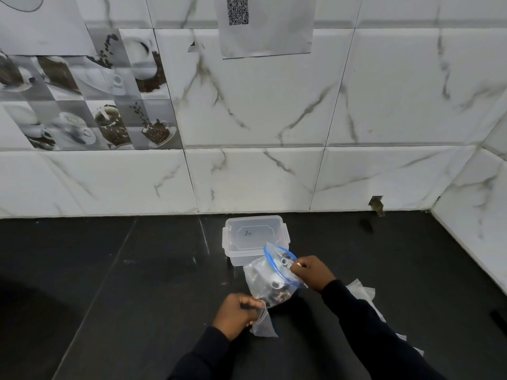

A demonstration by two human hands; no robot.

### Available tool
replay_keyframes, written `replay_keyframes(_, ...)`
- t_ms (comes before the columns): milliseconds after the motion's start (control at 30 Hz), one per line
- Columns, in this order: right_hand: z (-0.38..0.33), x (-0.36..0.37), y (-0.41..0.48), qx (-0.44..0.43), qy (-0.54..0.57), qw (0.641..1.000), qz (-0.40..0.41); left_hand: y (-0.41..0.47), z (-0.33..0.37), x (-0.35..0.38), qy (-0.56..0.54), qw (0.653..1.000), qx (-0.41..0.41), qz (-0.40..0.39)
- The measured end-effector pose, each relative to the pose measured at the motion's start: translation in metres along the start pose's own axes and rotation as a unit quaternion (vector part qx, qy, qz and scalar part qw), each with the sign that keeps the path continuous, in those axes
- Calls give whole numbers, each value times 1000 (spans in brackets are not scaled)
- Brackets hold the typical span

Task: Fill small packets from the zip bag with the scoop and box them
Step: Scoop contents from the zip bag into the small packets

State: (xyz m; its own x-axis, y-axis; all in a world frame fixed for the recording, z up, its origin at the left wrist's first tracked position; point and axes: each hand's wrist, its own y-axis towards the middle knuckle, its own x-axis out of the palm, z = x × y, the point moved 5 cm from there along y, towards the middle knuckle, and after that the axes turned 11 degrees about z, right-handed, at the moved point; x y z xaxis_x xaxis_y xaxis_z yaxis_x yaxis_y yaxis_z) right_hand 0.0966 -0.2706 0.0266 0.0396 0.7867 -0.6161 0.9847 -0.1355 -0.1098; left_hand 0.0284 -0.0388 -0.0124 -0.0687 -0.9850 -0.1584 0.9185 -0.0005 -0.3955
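Note:
A clear zip bag (267,281) with a blue seal stands on the dark counter, holding small dark and light pieces. My right hand (311,271) reaches into its open mouth with fingers curled around something light, likely the scoop, mostly hidden. Lower left, my left hand (237,315) grips the top of a small clear packet (263,325) that hangs down to the counter. Behind the bag sits a clear plastic box (253,235) with its lid on.
More empty clear packets (362,292) lie on the counter under my right forearm. The marble-tiled wall rises just behind the box, and a side wall closes in on the right. A dark object (498,319) sits at the right edge.

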Motion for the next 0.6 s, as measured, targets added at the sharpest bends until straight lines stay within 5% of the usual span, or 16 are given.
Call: replay_keyframes(600, 4, 9, -13, -10, -33, 999, 1, -4, -20, 34, -127, 980, -145, -47)
